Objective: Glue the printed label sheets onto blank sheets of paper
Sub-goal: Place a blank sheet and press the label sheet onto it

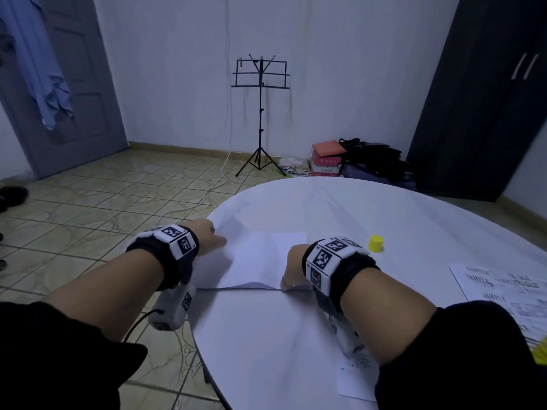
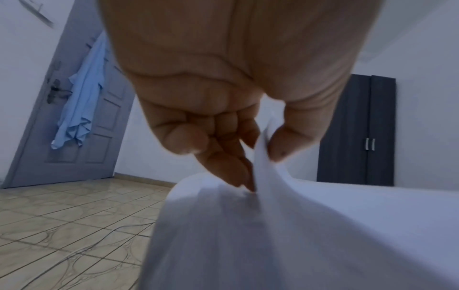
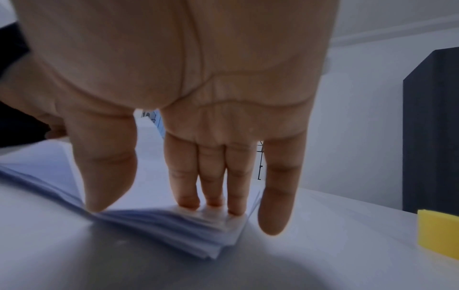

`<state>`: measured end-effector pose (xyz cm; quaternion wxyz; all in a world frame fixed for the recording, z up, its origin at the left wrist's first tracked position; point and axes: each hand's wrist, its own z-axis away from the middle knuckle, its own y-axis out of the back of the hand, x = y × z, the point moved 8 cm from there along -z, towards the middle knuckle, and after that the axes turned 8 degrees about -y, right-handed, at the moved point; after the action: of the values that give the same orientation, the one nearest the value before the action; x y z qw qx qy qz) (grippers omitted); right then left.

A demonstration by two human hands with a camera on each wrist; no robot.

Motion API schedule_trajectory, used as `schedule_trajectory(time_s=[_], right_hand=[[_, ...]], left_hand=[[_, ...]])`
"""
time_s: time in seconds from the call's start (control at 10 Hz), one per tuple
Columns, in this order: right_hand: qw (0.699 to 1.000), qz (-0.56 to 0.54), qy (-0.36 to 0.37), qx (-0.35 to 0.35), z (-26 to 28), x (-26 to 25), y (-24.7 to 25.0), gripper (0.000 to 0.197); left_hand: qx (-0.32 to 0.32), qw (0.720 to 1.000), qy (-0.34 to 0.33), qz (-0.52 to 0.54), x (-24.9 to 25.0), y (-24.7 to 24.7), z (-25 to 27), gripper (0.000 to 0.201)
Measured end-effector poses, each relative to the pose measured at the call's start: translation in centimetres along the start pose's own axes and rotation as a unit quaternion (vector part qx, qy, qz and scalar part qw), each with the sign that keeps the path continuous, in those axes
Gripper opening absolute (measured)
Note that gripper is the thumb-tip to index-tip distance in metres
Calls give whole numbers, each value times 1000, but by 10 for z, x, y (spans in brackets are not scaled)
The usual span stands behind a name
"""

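Here the stack of blank sheets (image 1: 260, 261) lies on the round white table (image 1: 355, 208) near its left edge, its long axis running left to right across the person. The left hand (image 1: 208, 236) pinches the far-left corner of the top sheet (image 2: 263, 170) between thumb and fingertips, so that corner curls up off the stack. The right hand (image 1: 293, 270) lies flat, its straight fingers (image 3: 211, 176) pressing the stack's near-right corner down. A yellow cap (image 1: 376, 243) stands just right of the stack. Printed label sheets (image 1: 503, 294) lie well apart at the right edge, their text lines running across the person.
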<state>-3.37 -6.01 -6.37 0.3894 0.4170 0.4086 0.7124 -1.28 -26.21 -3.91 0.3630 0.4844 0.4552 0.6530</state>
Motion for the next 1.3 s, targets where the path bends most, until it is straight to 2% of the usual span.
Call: schedule_trajectory(time_s=[0.1, 0.2, 0.3, 0.4, 0.5, 0.6, 0.7, 0.8, 0.9, 1.0, 1.1, 1.2, 1.3], right_hand=[[996, -86, 6, -33, 11, 0, 6, 19], [995, -89, 12, -32, 11, -1, 7, 32], [996, -80, 5, -43, 12, -2, 4, 42], [997, -68, 16, -41, 20, -7, 6, 57], [998, -66, 6, -6, 15, -11, 8, 59], [996, -82, -3, 21, 5, -6, 13, 37], [990, -129, -39, 32, -2, 12, 14, 39], [977, -196, -76, 32, 4, 38, 11, 53], [934, -353, -46, -28, 18, 48, 7, 52], [861, -505, -44, -51, 28, 49, 6, 39], [795, -601, -78, -21, 31, 51, 6, 22], [807, -585, -82, 19, 41, 56, 19, 13], [823, -558, -79, 69, 58, 58, 32, 5]], left_hand=[[-21, 979, 44, 196, -7, -7, -1, 32], [-96, 926, 90, 354, -14, -22, 10, 62], [-127, 879, 73, 454, -12, -29, 17, 35], [-108, 849, 66, 513, -12, -32, 20, 33], [-77, 836, 72, 538, -13, -38, 17, 35], [-58, 833, 87, 543, -14, -43, 18, 28], [-62, 831, 102, 544, -16, -48, 18, 7], [-87, 816, 104, 562, -11, -48, 21, 12], [-111, 846, 103, 511, -17, -50, 18, 53], [-129, 860, 105, 483, -21, -62, 9, 74], [-97, 874, 103, 465, -10, -56, 23, 44], [-55, 872, 109, 475, -4, -53, 31, 68], [-40, 855, 119, 503, -7, -63, 20, 73]])
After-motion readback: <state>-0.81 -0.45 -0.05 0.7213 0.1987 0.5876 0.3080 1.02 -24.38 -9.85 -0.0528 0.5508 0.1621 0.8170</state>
